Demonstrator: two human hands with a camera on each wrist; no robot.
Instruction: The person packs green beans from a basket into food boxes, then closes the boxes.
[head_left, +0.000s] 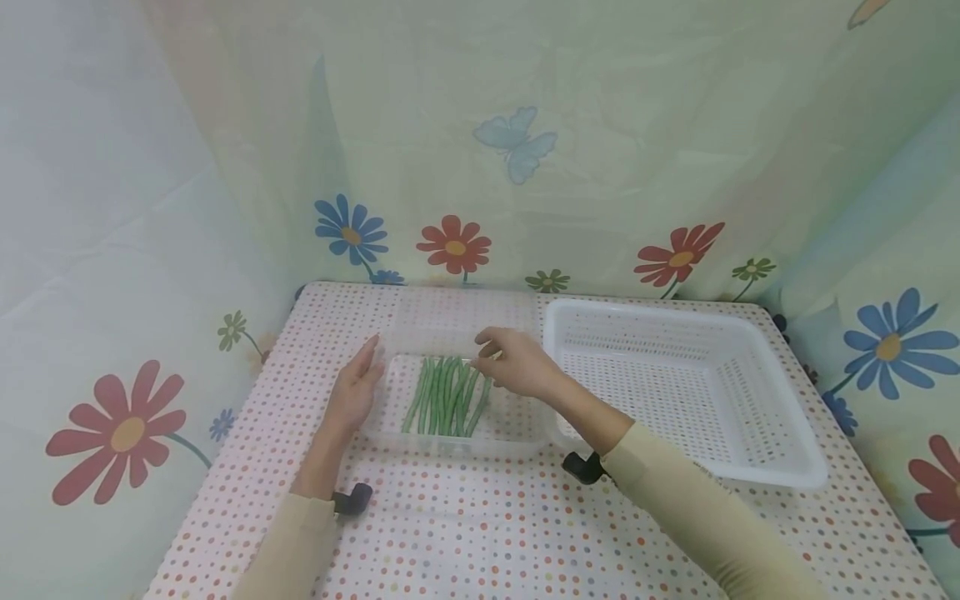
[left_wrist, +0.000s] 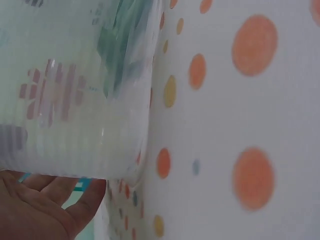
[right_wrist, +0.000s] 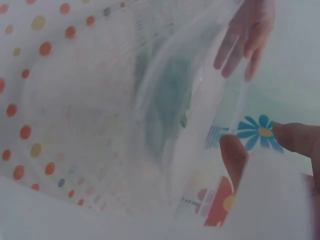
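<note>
Several green beans (head_left: 446, 400) lie side by side, lengthwise, in a clear plastic box (head_left: 495, 448) on the table. Its clear lid (head_left: 465, 310) is folded back behind it. At the box's left side is my left hand (head_left: 352, 396), fingers extended; in the left wrist view its fingertips (left_wrist: 95, 195) touch or nearly touch the box wall. Over the back right part of the box hangs my right hand (head_left: 516, 362). Its fingers are bent with a gap between thumb and forefinger, and the right wrist view shows nothing held there.
A white perforated basket (head_left: 813, 467) stands just right of the box, under my right forearm; its contents, if any, are not visible. The dotted tablecloth (head_left: 480, 533) covers the table, and flowered sheets (head_left: 600, 150) hang around it.
</note>
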